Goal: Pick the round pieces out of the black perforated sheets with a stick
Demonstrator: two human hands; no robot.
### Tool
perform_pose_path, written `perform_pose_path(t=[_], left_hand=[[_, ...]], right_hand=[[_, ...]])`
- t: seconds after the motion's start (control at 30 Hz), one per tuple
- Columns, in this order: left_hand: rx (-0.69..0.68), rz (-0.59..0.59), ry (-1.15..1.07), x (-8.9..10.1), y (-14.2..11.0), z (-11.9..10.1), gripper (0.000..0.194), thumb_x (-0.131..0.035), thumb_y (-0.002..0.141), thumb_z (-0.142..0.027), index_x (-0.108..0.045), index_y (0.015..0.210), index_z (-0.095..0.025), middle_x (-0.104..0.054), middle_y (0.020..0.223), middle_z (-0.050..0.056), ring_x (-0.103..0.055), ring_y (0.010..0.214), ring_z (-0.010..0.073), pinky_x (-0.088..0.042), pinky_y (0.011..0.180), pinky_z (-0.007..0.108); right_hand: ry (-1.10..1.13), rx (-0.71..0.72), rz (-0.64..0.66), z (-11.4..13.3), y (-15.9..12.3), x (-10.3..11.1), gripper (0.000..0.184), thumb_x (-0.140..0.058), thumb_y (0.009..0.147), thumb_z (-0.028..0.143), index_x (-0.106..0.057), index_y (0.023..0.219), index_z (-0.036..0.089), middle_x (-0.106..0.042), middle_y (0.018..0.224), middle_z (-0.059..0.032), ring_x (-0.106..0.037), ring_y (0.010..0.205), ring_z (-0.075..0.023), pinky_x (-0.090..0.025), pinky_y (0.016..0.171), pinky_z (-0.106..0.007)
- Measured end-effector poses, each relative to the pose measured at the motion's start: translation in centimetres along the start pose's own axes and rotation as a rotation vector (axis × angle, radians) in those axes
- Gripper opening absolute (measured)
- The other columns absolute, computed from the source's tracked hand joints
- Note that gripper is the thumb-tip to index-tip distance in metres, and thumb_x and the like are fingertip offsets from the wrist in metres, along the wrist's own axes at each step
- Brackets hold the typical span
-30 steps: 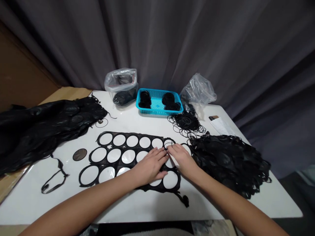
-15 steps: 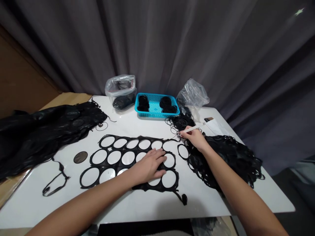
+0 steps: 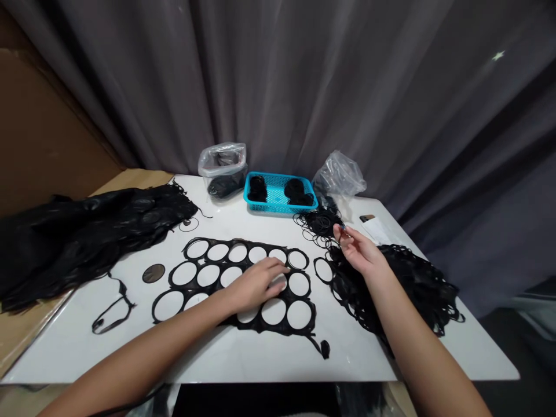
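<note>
A black rubbery sheet (image 3: 249,322) with rows of round holes lies flat on the white table. My left hand (image 3: 258,282) rests on its middle, fingers bent slightly apart and holding nothing. Raised near a pile of thin black rings (image 3: 320,222), my right hand (image 3: 360,249) has its fingertips pinched together. A small blue tip shows between them; the white pen-like tool seen there earlier is mostly hidden, perhaps end-on. Below that hand, a heap of black holed scrap (image 3: 417,284) spreads over the table's right side. One loose loop (image 3: 324,269) sticks out from it.
A blue basket (image 3: 278,208) holding black ring bundles stands at the back between two clear plastic bags (image 3: 222,168). Black sheets (image 3: 87,231) are piled at left. A dark disc (image 3: 153,273) and a scrap strip (image 3: 117,310) lie near them. White paper (image 3: 377,230) is at right.
My right hand has lifted off the table by the rings and turned, so the white tool's length no longer shows. My left hand has shifted slightly on the sheet. The view has tilted a little.
</note>
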State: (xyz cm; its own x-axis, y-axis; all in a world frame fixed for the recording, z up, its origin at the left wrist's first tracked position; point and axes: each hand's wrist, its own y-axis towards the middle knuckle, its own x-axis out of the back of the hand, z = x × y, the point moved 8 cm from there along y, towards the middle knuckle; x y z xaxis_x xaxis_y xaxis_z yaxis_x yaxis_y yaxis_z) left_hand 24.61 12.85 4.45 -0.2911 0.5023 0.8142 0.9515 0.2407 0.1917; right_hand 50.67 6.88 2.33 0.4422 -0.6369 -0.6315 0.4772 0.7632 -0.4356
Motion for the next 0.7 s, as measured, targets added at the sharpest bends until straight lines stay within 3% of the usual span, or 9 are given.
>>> perform_pose_path(t=[0.13, 0.27, 0.37, 0.47, 0.7], left_hand=[[0.068, -0.07, 0.16, 1.3, -1.7, 1.9, 0.026, -0.052, 0.096, -0.018, -0.061, 0.119, -0.016, -0.061, 0.123, 0.011, -0.06, 0.112, 0.0243, -0.05, 0.099, 0.039], [0.025, -0.065, 0.258, 0.4, -3.2, 2.3, 0.031, -0.054, 0.095, -0.02, -0.059, 0.125, -0.015, -0.058, 0.132, 0.013, -0.055, 0.126, 0.0273, -0.046, 0.106, 0.043], [0.038, -0.078, 0.305, -0.5, -3.7, 2.4, 0.042, -0.058, 0.094, -0.025, -0.053, 0.135, -0.015, -0.053, 0.143, 0.014, -0.047, 0.136, 0.0296, -0.04, 0.112, 0.046], [0.061, -0.05, 0.348, -1.4, -3.8, 2.4, 0.049, -0.061, 0.094, -0.03, -0.049, 0.139, -0.015, -0.05, 0.147, 0.012, -0.042, 0.139, 0.0322, -0.037, 0.115, 0.049], [0.071, -0.044, 0.37, -2.0, -3.7, 2.5, 0.049, -0.058, 0.095, -0.033, -0.049, 0.141, -0.015, -0.049, 0.148, 0.012, -0.041, 0.14, 0.0339, -0.034, 0.115, 0.051]], right_hand=[[-0.13, 0.057, 0.18, -2.7, -0.5, -3.8, 0.02, -0.075, 0.075, 0.01, -0.058, 0.073, 0.021, -0.073, 0.098, -0.0049, -0.068, 0.081, -0.0108, -0.055, 0.055, -0.015], [-0.599, 0.165, 0.366, -8.4, -0.7, -6.9, 0.026, -0.082, 0.071, 0.027, -0.058, 0.07, 0.019, -0.073, 0.085, -0.0032, -0.062, 0.071, -0.0119, -0.051, 0.064, -0.022], [-0.957, 0.248, 0.458, -11.9, -0.8, -7.6, 0.024, -0.075, 0.077, 0.036, -0.059, 0.073, 0.019, -0.07, 0.078, -0.0018, -0.061, 0.07, -0.0146, -0.047, 0.067, -0.027], [-1.157, 0.344, 0.482, -12.9, -1.1, -7.6, 0.02, -0.068, 0.082, 0.037, -0.06, 0.077, 0.019, -0.071, 0.082, -0.0024, -0.061, 0.074, -0.0173, -0.046, 0.071, -0.03], [-1.324, 0.402, 0.508, -12.4, -2.0, -7.9, 0.013, -0.06, 0.087, 0.032, -0.06, 0.082, 0.021, -0.072, 0.093, -0.0041, -0.064, 0.084, -0.0199, -0.048, 0.078, -0.032]])
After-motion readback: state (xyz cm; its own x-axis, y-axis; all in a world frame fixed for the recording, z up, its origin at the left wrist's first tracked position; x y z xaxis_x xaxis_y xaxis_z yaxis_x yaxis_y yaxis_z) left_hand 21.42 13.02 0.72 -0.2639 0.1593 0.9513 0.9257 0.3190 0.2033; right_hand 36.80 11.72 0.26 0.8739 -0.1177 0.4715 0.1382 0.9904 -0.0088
